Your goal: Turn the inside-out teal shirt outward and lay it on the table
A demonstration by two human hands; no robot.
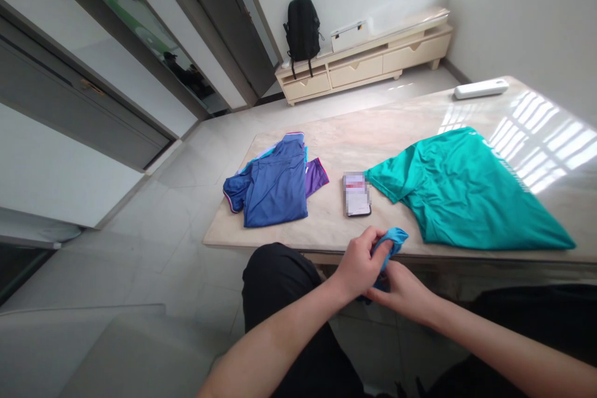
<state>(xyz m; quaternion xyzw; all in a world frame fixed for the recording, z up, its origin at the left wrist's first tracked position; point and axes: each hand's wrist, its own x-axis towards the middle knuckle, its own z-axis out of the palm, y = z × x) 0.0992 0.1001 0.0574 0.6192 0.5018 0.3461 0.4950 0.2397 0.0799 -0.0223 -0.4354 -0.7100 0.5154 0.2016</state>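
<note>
blue cloth (395, 238), one: bunched, grasped by left hand (361, 263) and right hand (405, 292). on table (336, 138): folded navy shirt (277, 191), phone (357, 198), green shirt (459, 193).

The held cloth (396, 237) is showing bright blue, with a darker blue portion lower down. The spread garment (466, 193) is presenting solid teal green, with white marking running along its right edge. The folded shirt (277, 189) is displaying navy blue; its trim is combining white and red. A partly covered garment (316, 178) is exposing purple with a pinkish-red border. The phone (357, 196) is showing a pale, pixelated screen with a red band and a dark frame. The tabletop (336, 137) is carrying a beige-pink marbled pattern. The cabinet (357, 71) is showing cream. The backpack (303, 28) and trousers (280, 280) are presenting plain black.
</note>
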